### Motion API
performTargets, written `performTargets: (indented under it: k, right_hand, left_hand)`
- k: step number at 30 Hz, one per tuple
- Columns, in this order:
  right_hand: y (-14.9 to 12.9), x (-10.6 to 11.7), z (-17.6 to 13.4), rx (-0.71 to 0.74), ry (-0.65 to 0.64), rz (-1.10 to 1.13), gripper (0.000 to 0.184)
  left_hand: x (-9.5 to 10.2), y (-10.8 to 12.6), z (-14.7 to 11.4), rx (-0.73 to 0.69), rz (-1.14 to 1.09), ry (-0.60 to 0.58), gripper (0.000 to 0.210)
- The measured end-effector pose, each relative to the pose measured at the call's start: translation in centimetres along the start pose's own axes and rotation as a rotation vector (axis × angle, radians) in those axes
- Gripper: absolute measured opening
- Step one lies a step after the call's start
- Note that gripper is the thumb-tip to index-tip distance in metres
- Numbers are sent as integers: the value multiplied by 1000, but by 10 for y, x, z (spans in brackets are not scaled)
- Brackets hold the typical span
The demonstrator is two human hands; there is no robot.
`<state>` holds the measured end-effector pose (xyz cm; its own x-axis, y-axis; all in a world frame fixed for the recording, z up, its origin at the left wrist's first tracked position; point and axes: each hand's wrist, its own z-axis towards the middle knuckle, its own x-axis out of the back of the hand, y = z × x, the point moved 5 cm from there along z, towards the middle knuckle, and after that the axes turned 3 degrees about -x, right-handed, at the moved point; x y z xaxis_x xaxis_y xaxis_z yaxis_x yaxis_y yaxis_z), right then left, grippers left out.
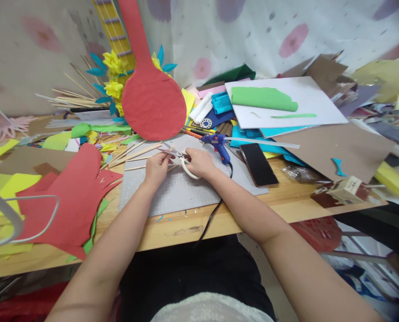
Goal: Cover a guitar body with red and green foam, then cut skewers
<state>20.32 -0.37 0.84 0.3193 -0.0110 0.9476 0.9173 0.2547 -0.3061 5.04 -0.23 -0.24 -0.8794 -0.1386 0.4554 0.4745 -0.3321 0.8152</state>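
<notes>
Both bare forearms reach forward over the table (186, 235) from the near edge, angled inward so that the hands nearly meet above a grey board (182, 197). The right hand (199, 162) comes in from the right with its back turned up, its fingers closed on the handles of a pair of scissors (188, 170). The left hand (156, 169) lies just beside it, knuckles up and wrist low, the fingers bent together near the blades; whether they grip anything cannot be told, since the fingertips are partly hidden.

The scissors sit between the two hands, over the upper middle of the board, blades pointing left towards the left hand. Their handles are white, rounded loops, one of them showing below the right hand; the blades are slim, grey metal, seemingly a little apart, with a pivot in front of the right fingers.

Thin, straight, pale wooden sticks (132, 156) lie in a loose bundle to the left of the left hand, across the board's edge. A blue glue gun (219, 145) lies to the right of the right hand, with a dark phone (258, 164) just beyond it.
</notes>
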Motion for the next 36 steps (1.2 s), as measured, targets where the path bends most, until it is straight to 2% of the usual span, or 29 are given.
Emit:
performTargets:
  k: [8, 12, 17, 23, 30, 36]
  right_hand:
    - [6, 0, 2, 113, 28, 73, 20]
    - [5, 1, 0, 54, 10, 11, 25]
    - [2, 0, -1, -3, -49, -54, 27]
    - [3, 2, 2, 7, -14, -23, 25]
    - [8, -2, 3, 138, 32, 33, 18]
    - [10, -3, 1, 87, -11, 33, 20]
  left_hand:
    - [-4, 1, 4, -92, 49, -133, 30]
    - [-2, 4, 3, -111, 66, -155, 31]
    - [-1, 0, 1, -105, 72, -146, 29]
    - [0, 0, 4, -114, 130, -55, 24]
    - [-9, 2, 3, -164, 59, -220, 32]
    - [-11, -2, 2, -127, 23, -259, 34]
